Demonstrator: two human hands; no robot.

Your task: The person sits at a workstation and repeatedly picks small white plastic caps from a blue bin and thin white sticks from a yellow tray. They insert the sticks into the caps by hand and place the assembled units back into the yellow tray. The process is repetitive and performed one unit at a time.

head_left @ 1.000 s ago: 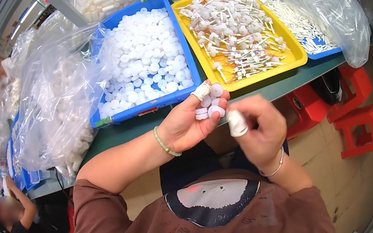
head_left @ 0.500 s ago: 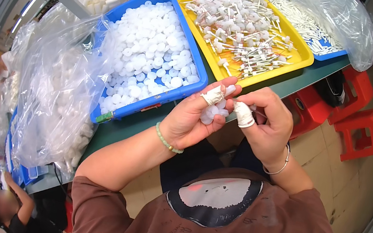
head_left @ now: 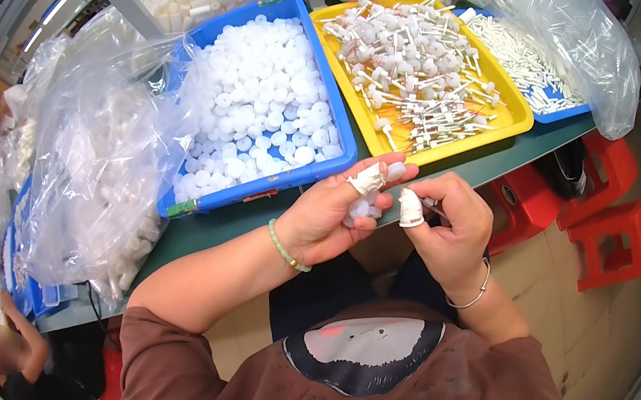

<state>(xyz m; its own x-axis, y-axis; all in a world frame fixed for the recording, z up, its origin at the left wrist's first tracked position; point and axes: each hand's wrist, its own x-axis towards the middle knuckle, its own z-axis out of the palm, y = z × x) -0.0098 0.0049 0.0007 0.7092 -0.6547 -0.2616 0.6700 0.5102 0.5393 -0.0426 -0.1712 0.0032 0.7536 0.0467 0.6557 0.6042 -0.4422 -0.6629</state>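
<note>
My left hand point(head_left: 326, 214) is turned palm up, its fingers curled around several translucent white round plastic caps point(head_left: 366, 211). One cap point(head_left: 396, 170) stands out between its thumb and fingertips. White tape wraps the left thumb. Close by on the right, my right hand point(head_left: 454, 232) has its taped thumb and index finger drawn together. A small pale bit shows behind that thumb, too hidden to name. Beyond my hands, a blue tray point(head_left: 254, 187) holds many similar caps. Beside it, a yellow tray point(head_left: 490, 140) is piled with thin white sticks fitted with caps.
A second blue tray point(head_left: 567, 113) with small white tubes lies at the far right, partly under clear plastic point(head_left: 581, 57). Bagged white parts point(head_left: 98, 195) stand at the left. Red stools point(head_left: 613, 243) are on the right floor. A co-worker point(head_left: 11, 351) sits at lower left.
The whole view has shifted, so trays and hands sit slightly lower in the picture. My right hand has drawn a little away from the left fingertips. The left hand still holds the caps.
</note>
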